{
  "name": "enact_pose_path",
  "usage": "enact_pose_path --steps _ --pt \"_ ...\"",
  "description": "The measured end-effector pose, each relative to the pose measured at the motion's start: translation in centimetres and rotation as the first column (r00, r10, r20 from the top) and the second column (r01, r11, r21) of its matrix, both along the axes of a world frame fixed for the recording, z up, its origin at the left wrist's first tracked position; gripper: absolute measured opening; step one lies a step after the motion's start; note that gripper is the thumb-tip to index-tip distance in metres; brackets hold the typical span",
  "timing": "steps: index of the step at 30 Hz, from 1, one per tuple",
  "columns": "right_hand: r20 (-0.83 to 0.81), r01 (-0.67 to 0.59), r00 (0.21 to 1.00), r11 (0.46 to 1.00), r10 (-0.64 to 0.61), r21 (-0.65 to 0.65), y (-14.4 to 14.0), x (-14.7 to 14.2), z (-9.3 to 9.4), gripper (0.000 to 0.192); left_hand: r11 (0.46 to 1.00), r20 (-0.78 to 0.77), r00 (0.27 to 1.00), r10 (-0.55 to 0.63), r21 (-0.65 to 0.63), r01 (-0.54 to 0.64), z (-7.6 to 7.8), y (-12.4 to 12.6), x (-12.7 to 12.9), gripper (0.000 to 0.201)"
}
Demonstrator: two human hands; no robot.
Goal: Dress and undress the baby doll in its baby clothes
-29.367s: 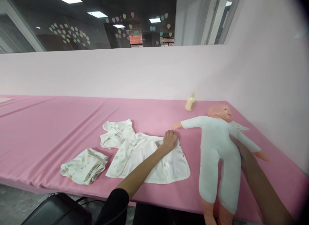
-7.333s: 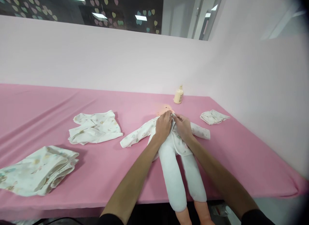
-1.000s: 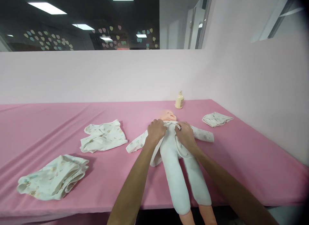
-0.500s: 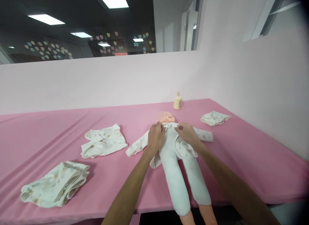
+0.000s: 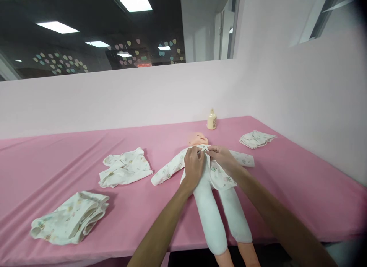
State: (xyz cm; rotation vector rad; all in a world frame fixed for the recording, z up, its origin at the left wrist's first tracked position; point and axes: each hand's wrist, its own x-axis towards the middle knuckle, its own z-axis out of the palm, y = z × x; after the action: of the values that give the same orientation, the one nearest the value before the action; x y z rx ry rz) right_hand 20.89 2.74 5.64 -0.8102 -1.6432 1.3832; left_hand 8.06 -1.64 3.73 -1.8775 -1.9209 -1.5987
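A: Where is the doll?

B: On its back on the pink-covered counter, head towards the wall, lower legs reaching past the near edge.

A: And what does it wear?

B: A printed jacket, over a white body. Both sleeves are on, spread out to either side. The front is apart below the neck, with one printed panel lying over the hip on the right of the view.

A: What are the hands doing?

B: They meet at the collar, just under the chin. The left hand has its fingers curled in a grip on the jacket's neckline. The right hand pinches the same spot between thumb and fingertips.

A: Is that a tie they have?

B: Hard to say; the bit between the fingertips is too small to make out, and it may be a tie or just the edge of the cloth.

A: Anything else around?

B: To the left, a small printed garment lies flat, and nearer the front edge sits a folded printed cloth. Behind the doll's head a cream pump bottle stands upright near the wall. Over to the right lies a small white bundle, also patterned.
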Motion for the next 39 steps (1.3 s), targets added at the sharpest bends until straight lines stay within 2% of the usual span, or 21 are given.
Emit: enact_pose_path --steps 9,15,21,27,39 --pt "-0.056 0.063 0.996 0.998 -0.065 -0.024 -0.7 -0.7 -0.1 0.026 0.999 -0.020 0.999 0.029 0.016 -0.028 -0.4 0.6 -0.2 0.014" --pt "-0.151 0.071 0.985 0.994 -0.082 -0.079 -1.0 -0.9 0.0 0.027 0.999 -0.061 0.998 0.020 0.035 -0.018 -0.5 0.9 -0.1 0.017" --pt "-0.083 0.108 0.991 0.994 -0.107 0.014 -1.2 -1.2 -0.5 0.029 0.999 -0.009 1.000 0.001 0.033 -0.001 -0.5 1.0 -0.1 0.019" --pt "-0.039 0.244 0.970 0.962 -0.241 0.121 -1.8 -1.5 -1.0 0.030 1.000 0.093 0.996 -0.012 0.013 0.011 -0.2 0.9 -0.2 0.022" --pt "-0.068 0.276 0.961 0.941 -0.268 0.197 -3.5 -2.4 -2.7 0.042 0.999 0.178 0.983 -0.041 -0.019 0.045 -0.3 0.9 -0.3 0.020"
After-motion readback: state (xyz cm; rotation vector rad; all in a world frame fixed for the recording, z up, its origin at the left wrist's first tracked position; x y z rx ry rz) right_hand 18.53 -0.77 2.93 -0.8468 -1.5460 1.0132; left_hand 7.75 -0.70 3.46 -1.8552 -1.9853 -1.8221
